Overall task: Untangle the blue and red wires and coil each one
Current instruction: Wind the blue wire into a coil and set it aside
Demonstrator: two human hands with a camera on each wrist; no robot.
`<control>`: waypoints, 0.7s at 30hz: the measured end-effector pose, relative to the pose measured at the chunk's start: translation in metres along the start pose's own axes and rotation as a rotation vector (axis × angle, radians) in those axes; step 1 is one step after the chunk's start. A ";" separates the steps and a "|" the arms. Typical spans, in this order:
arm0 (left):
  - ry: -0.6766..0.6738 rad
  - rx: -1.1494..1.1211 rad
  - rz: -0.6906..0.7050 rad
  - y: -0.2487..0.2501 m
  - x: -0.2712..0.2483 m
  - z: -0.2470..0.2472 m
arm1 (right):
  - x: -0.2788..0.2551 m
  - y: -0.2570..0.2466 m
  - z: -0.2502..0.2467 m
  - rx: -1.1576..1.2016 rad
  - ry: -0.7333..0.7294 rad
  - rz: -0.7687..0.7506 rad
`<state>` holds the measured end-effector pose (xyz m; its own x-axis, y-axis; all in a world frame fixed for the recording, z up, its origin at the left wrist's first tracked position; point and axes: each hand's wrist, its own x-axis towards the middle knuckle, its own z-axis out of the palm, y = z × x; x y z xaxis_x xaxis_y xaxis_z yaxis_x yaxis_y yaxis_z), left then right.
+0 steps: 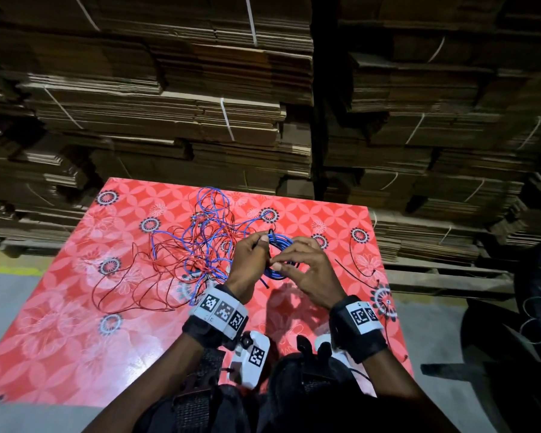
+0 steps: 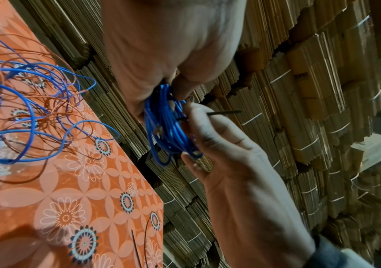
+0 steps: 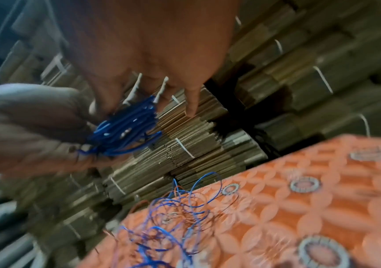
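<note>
A small coil of blue wire [image 1: 282,245] is held above the table between both hands. My left hand [image 1: 260,245] grips one side of the blue coil [image 2: 165,127]. My right hand [image 1: 278,265] pinches a thin black cable tie [image 2: 222,112] that passes through the coil, thumb on top. The right wrist view is blurred and shows the blue coil [image 3: 125,127] between the two hands. A loose tangle of blue and red wires [image 1: 197,242] lies on the table to the left of the hands.
The table has a red floral cloth [image 1: 75,339]. Two spare black cable ties [image 1: 358,267] lie on it to the right of the hands. Stacks of flattened cardboard [image 1: 200,104] rise behind the table's far edge. A dark chair [image 1: 512,339] stands at the right.
</note>
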<state>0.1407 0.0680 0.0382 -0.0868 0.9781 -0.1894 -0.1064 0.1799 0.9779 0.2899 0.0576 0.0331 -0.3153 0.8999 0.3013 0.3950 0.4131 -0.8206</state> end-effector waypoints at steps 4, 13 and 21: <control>-0.027 0.036 0.043 0.005 -0.004 0.001 | 0.003 -0.011 -0.006 0.229 0.171 0.092; -0.056 0.098 0.128 0.006 -0.008 0.001 | 0.017 -0.035 -0.017 0.617 0.418 0.197; -0.015 0.047 0.128 0.000 -0.009 -0.004 | 0.016 -0.032 -0.010 0.630 0.394 0.232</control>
<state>0.1379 0.0585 0.0393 -0.0818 0.9947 -0.0621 -0.0484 0.0583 0.9971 0.2813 0.0604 0.0689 0.0918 0.9857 0.1416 -0.1886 0.1568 -0.9695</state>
